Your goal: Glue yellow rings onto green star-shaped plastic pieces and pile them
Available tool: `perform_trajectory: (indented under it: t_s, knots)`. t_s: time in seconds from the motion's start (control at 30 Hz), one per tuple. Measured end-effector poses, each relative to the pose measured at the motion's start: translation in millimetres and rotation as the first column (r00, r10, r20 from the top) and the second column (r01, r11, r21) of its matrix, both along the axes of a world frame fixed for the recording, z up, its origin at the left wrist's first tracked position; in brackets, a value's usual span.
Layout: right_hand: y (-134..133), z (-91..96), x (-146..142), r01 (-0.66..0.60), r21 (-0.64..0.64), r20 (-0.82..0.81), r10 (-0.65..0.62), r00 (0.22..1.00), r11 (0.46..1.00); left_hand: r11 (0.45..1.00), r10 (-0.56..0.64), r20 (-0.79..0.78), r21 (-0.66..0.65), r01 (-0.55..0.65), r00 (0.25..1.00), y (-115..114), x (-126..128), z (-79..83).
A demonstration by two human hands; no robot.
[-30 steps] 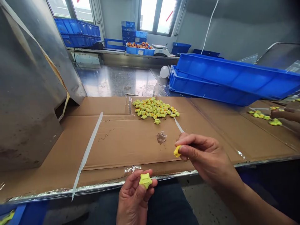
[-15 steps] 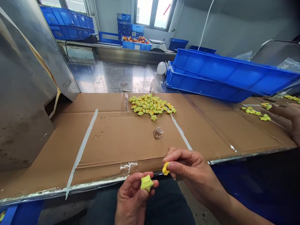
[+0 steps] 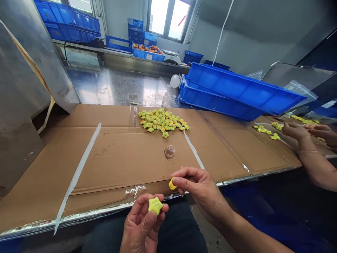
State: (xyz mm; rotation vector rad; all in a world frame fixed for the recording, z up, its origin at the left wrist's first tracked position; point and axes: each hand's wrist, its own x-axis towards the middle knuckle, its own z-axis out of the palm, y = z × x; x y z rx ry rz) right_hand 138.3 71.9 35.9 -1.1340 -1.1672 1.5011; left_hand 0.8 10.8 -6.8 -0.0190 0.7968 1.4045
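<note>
My left hand (image 3: pixel 143 221) pinches a yellow-green star-shaped piece (image 3: pixel 155 206) between thumb and fingers, its broad face turned up toward me. To its right and slightly higher, my right hand (image 3: pixel 197 189) grips a small deeper-yellow piece (image 3: pixel 172 183) between thumb and forefinger; its exact kind I cannot make out. The two pieces are close but apart. Beyond the hands, a small clear plastic cup (image 3: pixel 170 151) stands on the cardboard (image 3: pixel 126 158). Behind it lies a pile of yellow-green stars (image 3: pixel 160 120) with orange bits, and one star (image 3: pixel 165 135) sits at its near edge.
Stacked blue crates (image 3: pixel 226 93) stand at the back right. A metal housing (image 3: pixel 23 77) rises on the left. At far right, a co-worker's hands (image 3: pixel 297 130) are over more stars (image 3: pixel 262 130). White tape strips (image 3: pixel 79 172) cross the cardboard.
The view has shifted, so the table scene sits further left. My hands still hold the same two pieces, now slightly nearer each other. More of the co-worker's arms shows.
</note>
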Motion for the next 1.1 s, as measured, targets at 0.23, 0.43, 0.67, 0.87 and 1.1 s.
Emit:
perform_trajectory:
  t_s: [0.23,0.43,0.67,0.87,1.1]
  knots:
    - [1,1.0,-1,0.001,-0.009,-0.012,-0.001,1.0,1.0,1.0,-0.013,0.013,-0.014,0.013,1.0,0,0,-1.0]
    - [2,-0.7,-1,0.013,-0.012,-0.003,-0.013,1.0,1.0,1.0,0.024,0.001,0.019,-0.024,1.0,-1,0,0.4]
    - [-1,7.1,-5,-0.032,0.006,0.012,0.032,0.999,0.999,0.996,0.072,-0.049,0.053,-0.069,0.996,-1,-1,-0.8]
    - [-5,12.2,-10,-0.098,0.019,0.006,0.098,0.995,0.995,0.974,0.195,-0.235,0.164,-0.159,0.952,-5,6,-5.4]
    - [-7,10.5,-12,-0.125,0.021,-0.001,0.125,0.992,0.992,0.945,0.307,-0.357,0.221,-0.239,0.882,-7,12,-1.7]
